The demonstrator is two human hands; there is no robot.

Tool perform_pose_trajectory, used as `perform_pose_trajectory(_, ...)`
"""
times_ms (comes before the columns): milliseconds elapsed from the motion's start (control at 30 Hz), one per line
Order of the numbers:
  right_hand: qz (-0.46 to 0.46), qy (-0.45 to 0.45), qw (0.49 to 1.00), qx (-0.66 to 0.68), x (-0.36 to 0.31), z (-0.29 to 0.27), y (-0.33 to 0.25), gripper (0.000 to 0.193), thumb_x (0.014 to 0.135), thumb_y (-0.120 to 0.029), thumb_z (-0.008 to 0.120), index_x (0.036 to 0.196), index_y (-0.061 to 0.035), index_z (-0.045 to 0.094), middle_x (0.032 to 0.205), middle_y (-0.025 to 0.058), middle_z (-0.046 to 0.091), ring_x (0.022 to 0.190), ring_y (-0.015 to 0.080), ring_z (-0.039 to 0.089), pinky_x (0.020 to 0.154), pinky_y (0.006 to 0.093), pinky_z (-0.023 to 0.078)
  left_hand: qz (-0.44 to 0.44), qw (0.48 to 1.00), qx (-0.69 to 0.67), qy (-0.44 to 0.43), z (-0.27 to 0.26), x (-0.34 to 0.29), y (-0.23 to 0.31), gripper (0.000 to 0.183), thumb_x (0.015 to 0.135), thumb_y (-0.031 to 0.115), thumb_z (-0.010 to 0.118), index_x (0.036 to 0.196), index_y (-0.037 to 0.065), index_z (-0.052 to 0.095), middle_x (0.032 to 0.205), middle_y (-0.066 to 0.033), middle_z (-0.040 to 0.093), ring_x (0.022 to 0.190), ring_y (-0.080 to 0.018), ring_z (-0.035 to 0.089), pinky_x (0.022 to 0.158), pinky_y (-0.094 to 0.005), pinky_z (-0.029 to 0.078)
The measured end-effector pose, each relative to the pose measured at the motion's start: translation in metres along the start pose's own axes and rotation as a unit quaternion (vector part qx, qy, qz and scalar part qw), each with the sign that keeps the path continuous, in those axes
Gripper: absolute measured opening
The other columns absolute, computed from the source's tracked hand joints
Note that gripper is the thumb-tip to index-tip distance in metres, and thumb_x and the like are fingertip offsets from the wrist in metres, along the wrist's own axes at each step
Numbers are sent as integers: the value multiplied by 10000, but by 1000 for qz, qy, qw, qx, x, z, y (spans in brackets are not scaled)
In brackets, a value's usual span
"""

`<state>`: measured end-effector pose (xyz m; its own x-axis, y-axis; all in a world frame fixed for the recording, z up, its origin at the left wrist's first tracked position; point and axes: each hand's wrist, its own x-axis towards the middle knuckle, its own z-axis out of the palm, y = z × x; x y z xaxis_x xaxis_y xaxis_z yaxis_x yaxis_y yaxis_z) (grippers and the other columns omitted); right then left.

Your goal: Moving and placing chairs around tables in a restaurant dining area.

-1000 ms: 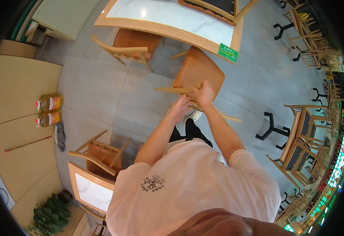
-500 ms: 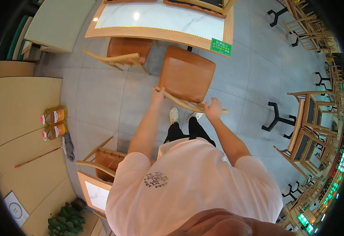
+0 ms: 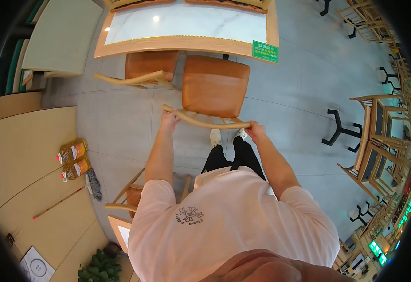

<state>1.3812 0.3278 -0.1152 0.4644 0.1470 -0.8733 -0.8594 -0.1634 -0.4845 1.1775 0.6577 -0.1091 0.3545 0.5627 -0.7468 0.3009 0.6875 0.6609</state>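
Note:
A wooden chair (image 3: 215,87) with an orange-brown padded seat stands in front of me, its far edge close to the table's near edge. My left hand (image 3: 169,121) is closed round the left end of its curved wooden backrest. At the backrest's right end, my right hand (image 3: 255,130) grips the rail. A second chair (image 3: 150,66) of the same kind sits just to the left, its seat partly under the table. The wooden table (image 3: 177,44) has a white marble-look top and a green sign (image 3: 265,51) at its near right corner.
Upturned chairs rest on the table's far side. Oil jugs (image 3: 74,159) and a mop (image 3: 94,184) are by the left wall. Behind me on the left is another chair (image 3: 132,197). Table legs (image 3: 340,129) and stacked chairs (image 3: 379,136) line the right.
The held chair has swung round to sit squarer to the table and shifted slightly left. My left hand moved left with the backrest; my right hand has closed on its right end.

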Motion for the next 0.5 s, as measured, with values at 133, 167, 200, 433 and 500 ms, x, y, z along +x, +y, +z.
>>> perform_pose_trajectory(133, -18, 25, 1000, 1, 0, 4, -3, 243, 861, -192, 519, 943, 35, 494, 910, 152, 564, 827, 258, 593, 768, 365, 516, -35, 998, -51, -33, 4, -11, 11, 221, 870, 90, 475, 1049, 48, 353, 1017, -170, 520, 862, -281, 575, 727, -444, 510)
perform_pose_trajectory(167, -35, 34, 999, 6, 4, 4, -5, 251, 835, -182, 553, 925, 48, 505, 874, 150, 563, 769, 248, 596, 716, 356, 531, -34, 998, -52, -29, 6, -7, 12, 221, 870, 90, 475, 1049, 48, 353, 1017, -170, 520, 862, -281, 575, 727, -444, 510)
perform_pose_trajectory(200, -52, 46, 998, 13, 5, 5, -8, 262, 808, -171, 587, 907, 61, 516, 838, 147, 562, 711, 239, 598, 664, 347, 547, -26, 998, -50, -35, 10, -3, 14, 227, 873, 96, 472, 1057, 52, 346, 1018, -173, 525, 862, -291, 582, 714, -444, 517)
perform_pose_trajectory(433, -58, 34, 998, -2, 25, 14, -32, 336, 833, -231, 577, 976, 57, 483, 926, 166, 556, 830, 265, 594, 763, 369, 521, -21, 1000, -14, -15, 30, 20, 40, 226, 886, 115, 454, 1075, 62, 343, 1008, -166, 531, 848, -290, 588, 706, -438, 521)
perform_pose_trajectory(500, -56, 30, 998, -4, 27, 18, -41, 348, 830, -233, 581, 980, 64, 480, 933, 171, 554, 835, 267, 593, 768, 370, 519, -17, 999, -28, -33, 34, 26, 45, 232, 887, 116, 452, 1084, 63, 341, 1011, -163, 528, 851, -289, 587, 708, -439, 520)
